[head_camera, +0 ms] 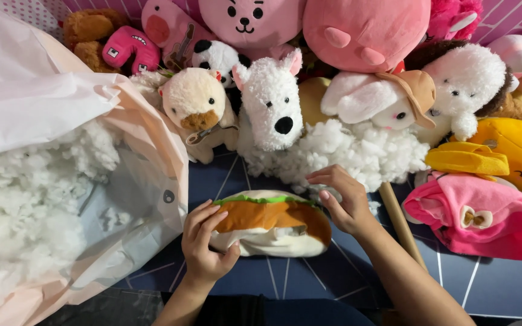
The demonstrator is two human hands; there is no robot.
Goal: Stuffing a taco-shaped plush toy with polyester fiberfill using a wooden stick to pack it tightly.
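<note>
A burger-shaped plush (271,222), brown and cream with a green edge, lies on the dark blue mat (333,271) in front of me. My left hand (205,244) grips its left end. My right hand (342,198) rests at its right end, fingers curled toward a loose pile of white stuffing (357,151) just behind it. Whether the right hand pinches any stuffing is hard to tell.
A large plastic bag (43,108) full of white stuffing fills the left side. Several plush toys line the back, among them a white dog (271,99) and a pink hat plush (478,217). A wooden stick (400,223) lies by my right wrist.
</note>
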